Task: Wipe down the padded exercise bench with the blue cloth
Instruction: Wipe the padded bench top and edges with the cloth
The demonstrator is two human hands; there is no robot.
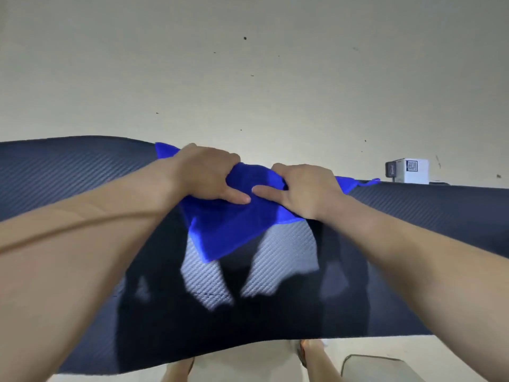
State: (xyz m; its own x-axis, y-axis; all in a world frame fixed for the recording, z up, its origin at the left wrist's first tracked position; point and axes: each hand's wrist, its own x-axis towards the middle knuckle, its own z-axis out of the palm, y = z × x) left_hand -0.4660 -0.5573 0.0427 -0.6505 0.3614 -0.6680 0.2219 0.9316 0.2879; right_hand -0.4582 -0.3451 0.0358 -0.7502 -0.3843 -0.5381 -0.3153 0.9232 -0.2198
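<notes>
Both forearms are extended over the dark, weave-patterned padded bench (413,216). At its far edge, the blue cloth (231,227) is gripped by the left hand (206,175) and right hand (305,188), fingers curled into bunched fabric, thumbs laid flat on top.

We have a single wide-angle view, worn on the person's head and facing forward and steeply down. It sits close above the dark, weave-textured padded bench (82,172), which bows across the frame from lens distortion. Both bare forearms enter from the lower corners; the pale floor (248,64) fills the upper half beyond.
</notes>
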